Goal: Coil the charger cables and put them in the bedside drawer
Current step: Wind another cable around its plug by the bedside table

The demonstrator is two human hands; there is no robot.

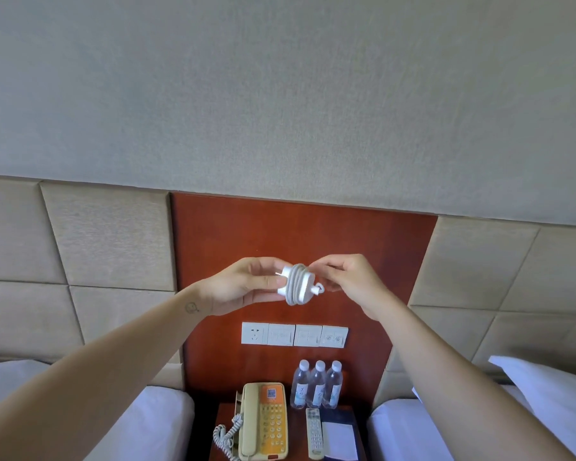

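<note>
The left hand [240, 285] clasps its fingers round a white plastic charger block [302, 293] wrapped in pale cable [292, 285], the right hand [348, 277] pinching the tail at three o'clock, which likely needs tucking next.

Lighting is soft and even, shadows faint. Wide-angle lens bows the headboard panels [107, 234] (most near edges); centre is sharp.
</note>
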